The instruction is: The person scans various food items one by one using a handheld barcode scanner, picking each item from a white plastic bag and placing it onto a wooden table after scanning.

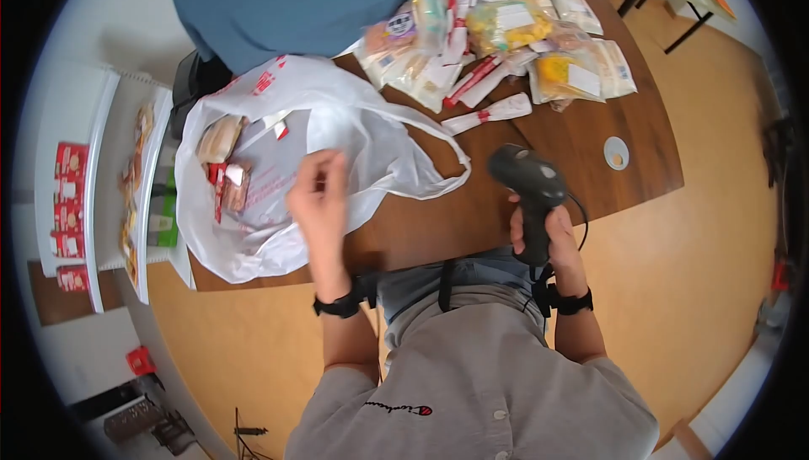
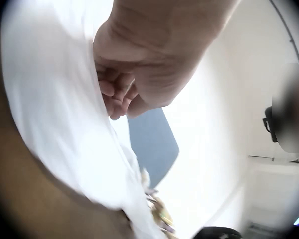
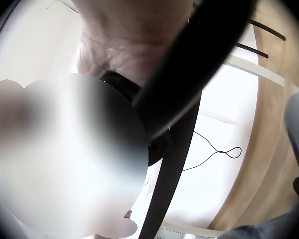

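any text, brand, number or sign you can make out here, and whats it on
No text reads with certainty.
Shirt: dark script stitched beside a red emblem, too unclear to quote.
Bag: red characters near the top edge and fainter print lower down, too blurred.
Packs: a round purple mark and white labels, too small.
Red boxes on the shelf: print too small.

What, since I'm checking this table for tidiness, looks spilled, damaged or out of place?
Nothing looks plainly spilled or damaged. The packets lie in a loose, overlapping jumble on the table, and the white plastic bag sags open nearby. That seems untidy rather than wrong.
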The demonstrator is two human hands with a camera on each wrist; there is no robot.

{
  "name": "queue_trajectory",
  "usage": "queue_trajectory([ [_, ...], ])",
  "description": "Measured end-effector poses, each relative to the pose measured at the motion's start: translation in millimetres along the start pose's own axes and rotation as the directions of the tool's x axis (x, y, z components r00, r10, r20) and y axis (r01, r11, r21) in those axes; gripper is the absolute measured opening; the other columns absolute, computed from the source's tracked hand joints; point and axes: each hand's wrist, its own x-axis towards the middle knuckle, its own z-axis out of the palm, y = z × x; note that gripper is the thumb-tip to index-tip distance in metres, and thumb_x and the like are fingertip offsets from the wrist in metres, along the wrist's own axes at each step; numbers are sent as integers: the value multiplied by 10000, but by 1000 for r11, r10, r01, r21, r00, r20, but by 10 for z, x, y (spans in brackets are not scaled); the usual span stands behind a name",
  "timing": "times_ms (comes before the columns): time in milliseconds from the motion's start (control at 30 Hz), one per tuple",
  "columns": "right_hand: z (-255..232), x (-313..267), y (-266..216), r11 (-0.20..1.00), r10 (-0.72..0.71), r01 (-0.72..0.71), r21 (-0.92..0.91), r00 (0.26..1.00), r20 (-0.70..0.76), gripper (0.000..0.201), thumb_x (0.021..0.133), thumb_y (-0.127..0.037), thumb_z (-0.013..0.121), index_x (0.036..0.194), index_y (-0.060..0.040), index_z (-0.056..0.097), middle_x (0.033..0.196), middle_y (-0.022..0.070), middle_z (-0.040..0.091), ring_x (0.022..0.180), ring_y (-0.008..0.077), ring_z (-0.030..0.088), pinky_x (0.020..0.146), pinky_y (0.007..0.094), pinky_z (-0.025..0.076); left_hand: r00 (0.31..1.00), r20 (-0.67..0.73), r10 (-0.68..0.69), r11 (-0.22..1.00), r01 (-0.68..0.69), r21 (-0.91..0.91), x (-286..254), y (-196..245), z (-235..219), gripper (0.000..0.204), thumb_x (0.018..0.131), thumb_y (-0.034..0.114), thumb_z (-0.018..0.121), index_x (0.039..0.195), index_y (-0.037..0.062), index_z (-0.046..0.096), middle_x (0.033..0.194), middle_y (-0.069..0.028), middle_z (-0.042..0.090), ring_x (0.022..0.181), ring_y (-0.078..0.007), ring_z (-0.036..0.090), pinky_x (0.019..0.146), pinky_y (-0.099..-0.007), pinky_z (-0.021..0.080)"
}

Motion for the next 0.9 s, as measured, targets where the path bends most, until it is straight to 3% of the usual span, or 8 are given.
queue_trajectory([
  [200, 59, 65, 2, 998, -9, 14, 60, 997, -77, 767, 942, -620, 489, 1270, 73, 445, 750, 97, 578, 539, 140, 565, 489, 241, 446, 989, -146, 23, 869, 52, 491, 252, -481, -963, 134, 872, 140, 688, 928, 19, 695, 790, -116, 700, 704, -216, 682, 678, -328, 517],
  [400, -7, 53, 9, 999, -15, 17, 35, 998, -55, 806, 927, -638, 504, 1305, 71, 443, 798, 97, 594, 606, 147, 595, 542, 250, 485, 995, -15, -94, 811, 86, 579, 1186, -871, -612, 407, 815, 351, 718, 981, -19, 685, 919, -215, 708, 842, -360, 696, 771, -402, 530],
  [467, -10, 26, 36, 998, -20, 23, 65, 998, -60, 804, 926, -630, 517, 1308, 73, 442, 809, 97, 594, 613, 146, 596, 543, 251, 482, 995, 11, -97, 617, 52, 785, 1495, -1231, -481, 536, 783, 458, 707, 1071, 8, 674, 998, -239, 696, 971, -384, 675, 856, -415, 514],
  [533, -15, 1, 14, 998, -35, 40, 47, 995, -91, 796, 927, -619, 526, 1313, 73, 442, 820, 99, 596, 625, 147, 602, 547, 253, 482, 992, -28, -124, 684, 106, 722, 1576, -1354, -470, 613, 763, 480, 699, 1129, -8, 637, 1045, -282, 671, 1034, -413, 649, 908, -434, 493],
  [600, -8, -9, 6, 997, -44, 47, 66, 997, -60, 783, 932, -607, 530, 1317, 69, 443, 823, 103, 600, 635, 152, 606, 553, 254, 484, 988, 96, -118, 786, 34, 617, 1592, -1359, -573, 602, 767, 442, 698, 1149, -15, 617, 979, -231, 692, 961, -351, 671, 854, -402, 503],
  [700, 11, 13, -5, 992, -43, 49, 116, 998, -54, 800, 926, -622, 519, 1346, 51, 420, 851, 108, 609, 660, 167, 631, 579, 259, 503, 933, 77, -351, 686, 201, 700, 1492, -1272, -824, 384, 811, 355, 675, 812, -29, 698, 702, -167, 690, 673, -269, 698, 699, -389, 527],
  [733, 29, 8, -14, 988, -24, 32, 149, 998, -59, 813, 920, -638, 510, 1356, 41, 413, 861, 109, 612, 671, 171, 640, 588, 260, 510, 939, 25, -344, 804, 280, 525, 1300, -1159, -876, 302, 854, 270, 657, 790, -25, 642, 683, -143, 688, 581, -209, 679, 611, -339, 528],
  [900, 56, 24, -97, 989, 43, -34, 145, 998, -54, 877, 881, -704, 485, 1374, 17, 399, 875, 109, 617, 651, 168, 642, 583, 272, 517, 982, -133, -133, 876, 180, 447, 368, -369, -1034, 156, 938, 133, 598, 914, -14, 554, 660, -95, 644, 543, -147, 623, 542, -275, 485],
])
